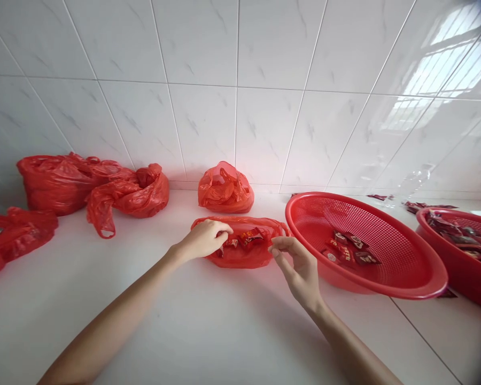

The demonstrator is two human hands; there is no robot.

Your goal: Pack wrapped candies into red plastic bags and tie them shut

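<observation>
Bag (240,261) partly hidden by left hand (203,238), grip unclear, right hand (303,274), grip pinched on bag's rim

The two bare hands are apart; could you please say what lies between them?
Between the left hand and right hand, the head view shows an open, thin red plastic bag with red, glossy wrapped packets inside.

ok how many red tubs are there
2: a perforated tub beside the right hand, and a fuller tub at the right edge, partly cut off. More could be out of frame.
</observation>
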